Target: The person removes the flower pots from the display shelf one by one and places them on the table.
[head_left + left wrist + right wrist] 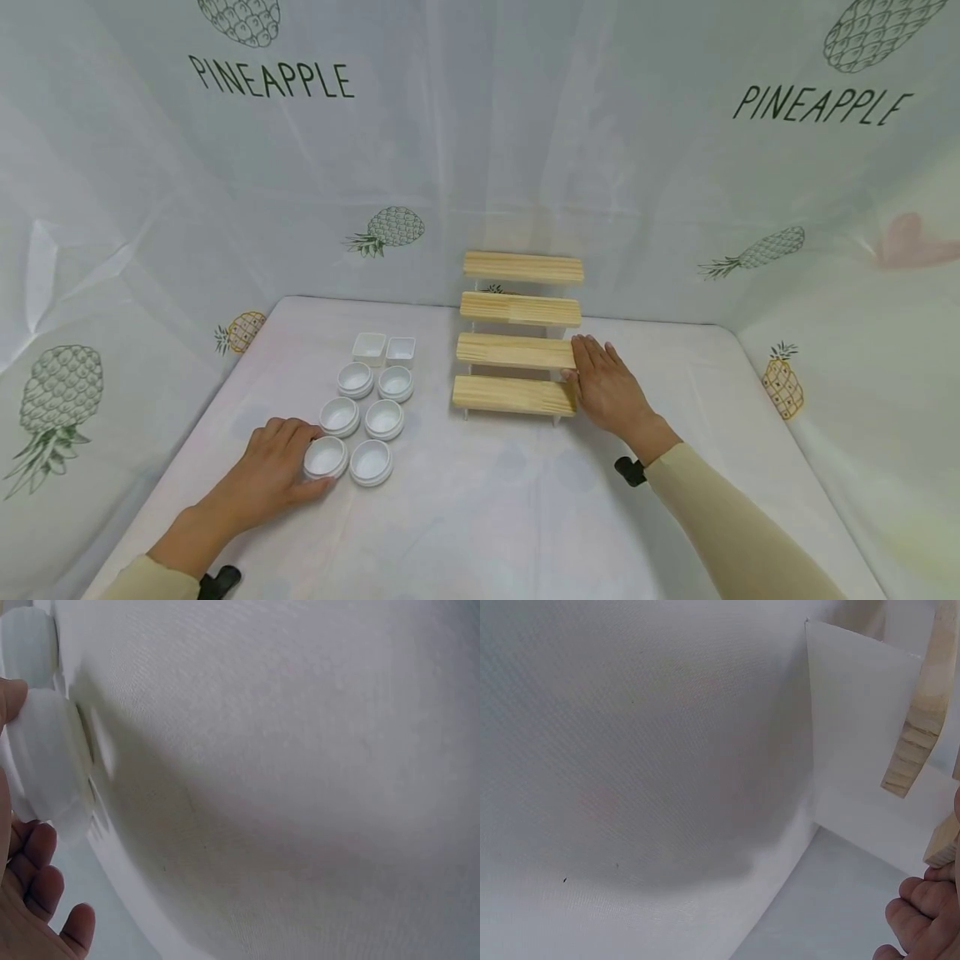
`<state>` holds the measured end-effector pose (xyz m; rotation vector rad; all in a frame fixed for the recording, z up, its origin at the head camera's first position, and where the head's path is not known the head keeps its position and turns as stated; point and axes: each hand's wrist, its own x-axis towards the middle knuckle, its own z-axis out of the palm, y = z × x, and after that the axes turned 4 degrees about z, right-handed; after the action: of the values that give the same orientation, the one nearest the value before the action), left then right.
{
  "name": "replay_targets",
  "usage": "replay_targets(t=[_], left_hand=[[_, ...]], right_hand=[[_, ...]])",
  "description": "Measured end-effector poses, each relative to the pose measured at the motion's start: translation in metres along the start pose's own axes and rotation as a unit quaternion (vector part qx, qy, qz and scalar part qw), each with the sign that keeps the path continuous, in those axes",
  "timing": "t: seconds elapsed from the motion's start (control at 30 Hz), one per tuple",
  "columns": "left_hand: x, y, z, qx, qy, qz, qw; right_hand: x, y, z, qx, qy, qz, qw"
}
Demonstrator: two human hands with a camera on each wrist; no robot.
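In the head view my left hand [270,475] spans a small round white bowl [326,457], the front-left one of a two-column group, with thumb and fingers on opposite sides. The left wrist view shows the thumb pressed to one side of that bowl [46,754] and the index fingertip at the other; the remaining fingers are loosely bent. My right hand [609,387] lies with fairly straight fingers against the right ends of the lower planks of a stepped wooden display stand [514,394]. Its fingers [922,907] touch a plank end in the right wrist view.
More round white bowls [371,462] stand close beside the held one, with two square white dishes [370,348] behind them. White side panels [862,712] support the stand's planks. A white cloth covers the table [465,525], and a pineapple-printed curtain [525,167] hangs around it.
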<state>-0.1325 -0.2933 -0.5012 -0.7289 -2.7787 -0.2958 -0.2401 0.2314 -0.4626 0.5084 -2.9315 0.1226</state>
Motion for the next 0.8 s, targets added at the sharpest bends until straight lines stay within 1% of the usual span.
replay_targets(t=[0.17, 0.4, 0.7, 0.8], left_hand=[[-0.0002, -0.0007, -0.0036, 0.002, -0.016, -0.014, 0.9998], [-0.0011, -0.0003, -0.0032, 0.008, -0.018, -0.019, 0.9996], [-0.0045, 0.0003, -0.001, 0.005, -0.001, -0.023, 0.9997], [-0.0043, 0.0006, -0.0028, 0.014, 0.021, -0.015, 0.9996]], right_hand=[[0.0002, -0.0003, 0.0, 0.003, 0.002, -0.001, 1.0], [0.0007, -0.0001, 0.0005, 0.003, -0.001, 0.001, 1.0], [0.0014, -0.0007, 0.0025, 0.006, -0.005, 0.002, 1.0], [0.0021, -0.0013, 0.0032, 0.011, -0.011, 0.003, 1.0]])
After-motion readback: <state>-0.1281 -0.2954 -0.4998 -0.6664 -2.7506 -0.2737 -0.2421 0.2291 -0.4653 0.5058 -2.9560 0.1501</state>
